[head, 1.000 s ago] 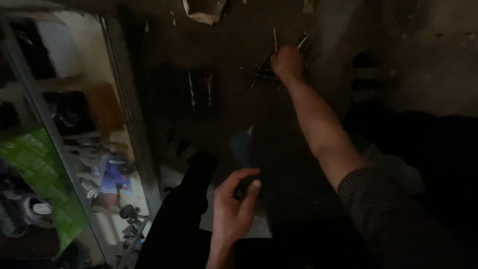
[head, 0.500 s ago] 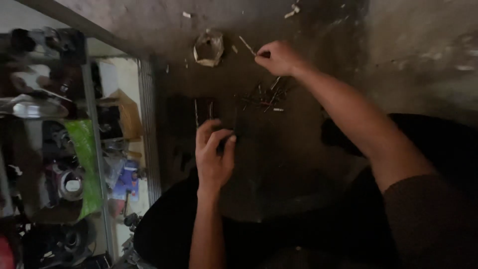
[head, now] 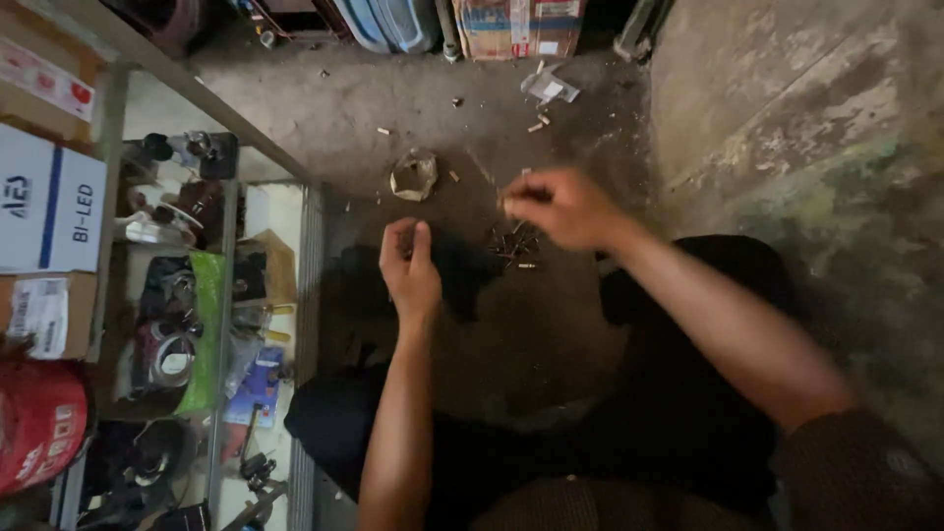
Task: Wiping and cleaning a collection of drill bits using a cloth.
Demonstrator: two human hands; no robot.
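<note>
I crouch over a dirty concrete floor. A small pile of metal screws and pins [head: 513, 246] lies in front of me. My right hand [head: 556, 206] hovers just above the pile, blurred, with thumb and fingers pinched on what looks like a small metal piece. My left hand [head: 411, 265] is raised to the left of the pile with its fingertips pressed together. Whether anything is between them is hidden. A dark cloth-like object [head: 464, 277] lies right beside that hand. A crumpled pale paper scrap [head: 414, 175] sits on the floor beyond it.
A metal shelf rack [head: 313, 285] stands along the left, filled with cardboard boxes [head: 49, 197], a red can [head: 39, 418], a green bag [head: 205, 334] and tools. More boxes [head: 519, 22] and small litter lie at the far wall. My dark-trousered knees [head: 688, 295] frame the pile.
The view has tilted up and brightened. My right hand drew back from the far floor to above the pile. My left hand rose and closed its fingertips.
</note>
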